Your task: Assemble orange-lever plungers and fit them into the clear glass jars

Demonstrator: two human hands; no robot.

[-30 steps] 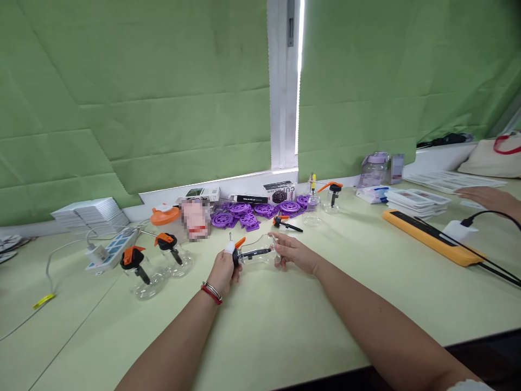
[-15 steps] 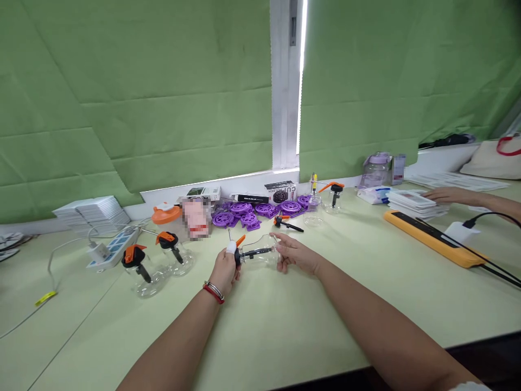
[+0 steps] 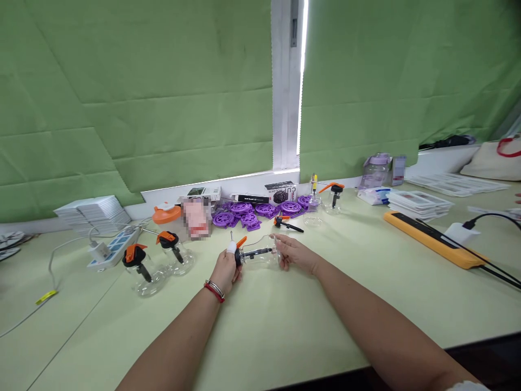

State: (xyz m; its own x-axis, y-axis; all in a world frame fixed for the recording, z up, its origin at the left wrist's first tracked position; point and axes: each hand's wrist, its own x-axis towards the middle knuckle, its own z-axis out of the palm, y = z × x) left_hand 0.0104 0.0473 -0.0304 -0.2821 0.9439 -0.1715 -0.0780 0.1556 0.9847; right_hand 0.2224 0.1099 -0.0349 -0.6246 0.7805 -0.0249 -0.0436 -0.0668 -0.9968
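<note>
A clear glass bottle (image 3: 260, 254) lies sideways between my two hands, just above the pale green table (image 3: 285, 326). My left hand (image 3: 225, 270) grips its black cap with the orange lever (image 3: 240, 243) at the bottle's neck. My right hand (image 3: 295, 254) holds the bottle's base end. A black tube runs inside the glass.
Two more capped glass bottles (image 3: 140, 271) (image 3: 176, 255) stand to the left, beside a white power strip (image 3: 109, 248). Purple wheels (image 3: 244, 213), a loose black-and-orange cap (image 3: 285, 222) and small boxes lie behind. An orange power strip (image 3: 431, 238) and stacked cards (image 3: 417, 202) are at right.
My hands and the bottle have barely moved. Another person's hand at the far right, which reached to the stacked cards, has withdrawn almost out of view.
</note>
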